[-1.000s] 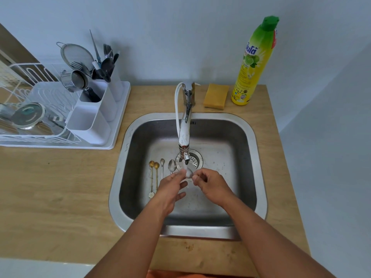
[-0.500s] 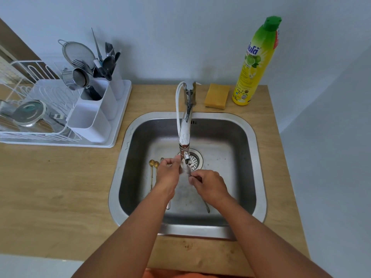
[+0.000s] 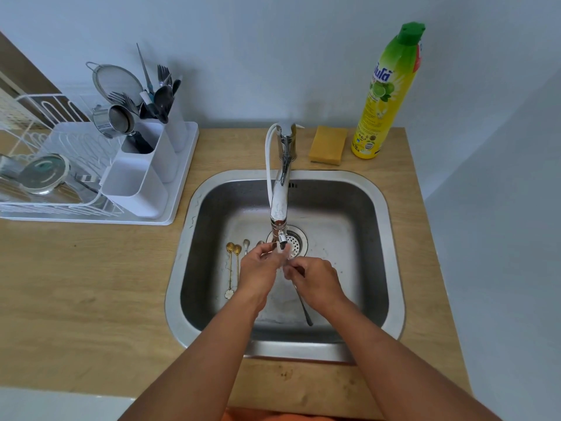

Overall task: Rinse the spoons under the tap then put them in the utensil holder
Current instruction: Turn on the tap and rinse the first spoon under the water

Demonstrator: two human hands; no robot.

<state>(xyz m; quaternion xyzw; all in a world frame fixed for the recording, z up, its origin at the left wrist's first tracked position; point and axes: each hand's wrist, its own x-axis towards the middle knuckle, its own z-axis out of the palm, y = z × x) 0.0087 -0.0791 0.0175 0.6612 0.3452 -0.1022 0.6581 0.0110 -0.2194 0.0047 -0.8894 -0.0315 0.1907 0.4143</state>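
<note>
both hands hold one spoon (image 3: 303,302) under the tap (image 3: 278,208) — right hand (image 3: 315,281) pinching its handle, left hand (image 3: 258,268) fingers curled at the bowl — so water rinses it.

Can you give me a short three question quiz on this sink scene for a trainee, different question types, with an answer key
1. True or false: the sponge lies inside the sink.
2. Multiple choice: where do the two gold spoons lie? A) in the utensil holder; B) on the sink floor, left of the hands; C) on the counter beside the soap bottle.
3. Fill in: the right hand grips a spoon whose handle points toward the ____ edge of the sink.

Key
1. False; it lies on the counter behind the sink, beside the bottle.
2. B.
3. Near; the left hand rubs its bowl under the tap.
</note>
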